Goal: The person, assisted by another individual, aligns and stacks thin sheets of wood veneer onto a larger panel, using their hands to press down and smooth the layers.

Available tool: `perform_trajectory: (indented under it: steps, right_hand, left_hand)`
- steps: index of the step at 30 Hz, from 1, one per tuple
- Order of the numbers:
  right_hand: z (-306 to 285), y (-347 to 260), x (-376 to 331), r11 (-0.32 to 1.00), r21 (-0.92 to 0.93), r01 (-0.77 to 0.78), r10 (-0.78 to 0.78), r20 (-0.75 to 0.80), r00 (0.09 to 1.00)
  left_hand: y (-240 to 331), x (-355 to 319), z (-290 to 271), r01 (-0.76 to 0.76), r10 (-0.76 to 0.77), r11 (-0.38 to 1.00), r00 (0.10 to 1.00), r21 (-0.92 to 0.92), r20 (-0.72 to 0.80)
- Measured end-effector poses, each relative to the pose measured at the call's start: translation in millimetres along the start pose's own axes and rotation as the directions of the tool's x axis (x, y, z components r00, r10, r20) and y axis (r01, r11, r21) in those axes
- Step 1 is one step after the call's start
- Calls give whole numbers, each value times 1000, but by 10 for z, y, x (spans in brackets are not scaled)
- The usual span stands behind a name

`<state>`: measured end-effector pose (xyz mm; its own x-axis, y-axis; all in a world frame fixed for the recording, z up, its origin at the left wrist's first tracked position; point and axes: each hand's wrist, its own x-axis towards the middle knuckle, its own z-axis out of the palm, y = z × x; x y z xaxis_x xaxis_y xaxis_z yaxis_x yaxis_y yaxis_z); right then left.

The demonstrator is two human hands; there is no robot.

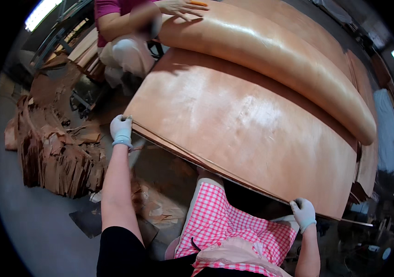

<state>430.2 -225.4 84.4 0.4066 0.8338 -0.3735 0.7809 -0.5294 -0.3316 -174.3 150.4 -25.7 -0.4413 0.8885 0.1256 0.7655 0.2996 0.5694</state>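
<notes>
A wide sheet of thin tan wood veneer (215, 134) lies flat in front of me on a stack of similar sheets. Its near edge runs slanting from upper left to lower right. My left hand (121, 130), in a white glove, is closed on the sheet's near left corner. Along the same edge, close to the right corner, my right hand (303, 213) pinches the veneer, also gloved. Both thumbs lie on the edge; the fingers beneath are partly hidden. Across the far half, a veneer sheet bends over into a large curled roll (271, 53).
A co-worker's hand (183, 8) with something orange at its fingers rests on the curl, far left. Broken brown veneer scraps (58, 152) are piled on the floor to my left. A checked pink apron (238, 221) covers my lap. More sheets (368, 166) stand at the right.
</notes>
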Motion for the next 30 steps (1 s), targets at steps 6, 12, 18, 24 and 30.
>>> perform_trajectory:
  steps: [6,12,18,24,30]
  right_hand:
    - [123,210,227,997,-44,-58,61,54,997]
    - [97,544,377,966,-123,-227,242,129,962]
    - [143,640,387,956,-36,-291,292,185,938]
    - [122,595,376,961,10,-276,269,199,942]
    - [178,571,340,980,63,-188,176,159,971]
  left_hand:
    - [-272,83,167,38,-38,999,999,-5,-18]
    - [-210,34,40,82,-75,991,995,108,-71]
    - [949,-748,-23,21,137,910,927,415,-348]
    - [2238,-3229,864,-777,742,628,585,-35,327]
    - [2681,-3913,1156,-884,766,468,416,18,490]
